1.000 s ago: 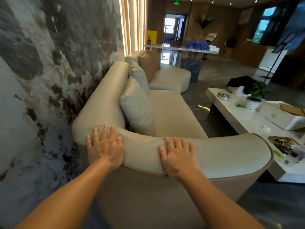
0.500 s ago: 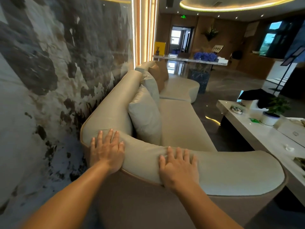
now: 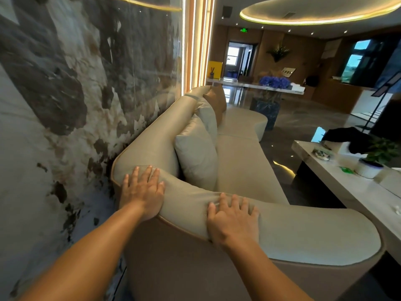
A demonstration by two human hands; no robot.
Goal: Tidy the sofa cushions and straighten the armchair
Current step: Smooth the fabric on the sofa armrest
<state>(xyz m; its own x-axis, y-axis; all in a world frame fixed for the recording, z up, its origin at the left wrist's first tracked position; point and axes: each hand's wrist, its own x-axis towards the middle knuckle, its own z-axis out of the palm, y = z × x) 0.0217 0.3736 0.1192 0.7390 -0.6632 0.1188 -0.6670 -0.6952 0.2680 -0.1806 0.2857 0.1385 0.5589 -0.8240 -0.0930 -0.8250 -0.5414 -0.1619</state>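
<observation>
Both hands, left hand (image 3: 143, 192) and right hand (image 3: 233, 220), press flat with spread grip on the beige curved upholstered sofa (image 3: 238, 170) armrest; push evenly, keeping its back parallel to the marbled wall (image 3: 65, 105).

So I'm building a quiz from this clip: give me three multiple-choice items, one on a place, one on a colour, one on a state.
1. Where does the nearest cushion stand?
A. on the coffee table
B. on the sofa seat against the backrest
C. on the floor

2. What colour are the flowers on the far counter?
A. blue
B. red
C. yellow

3. How are the two hands placed?
A. both gripping a cushion
B. one raised in the air
C. both flat on the sofa arm

Answers:
1 B, it leans upright on the backrest beside the sofa arm.
2 A, the bunch is plainly blue.
3 C, the left hand and right hand press palm down, fingers spread.
</observation>
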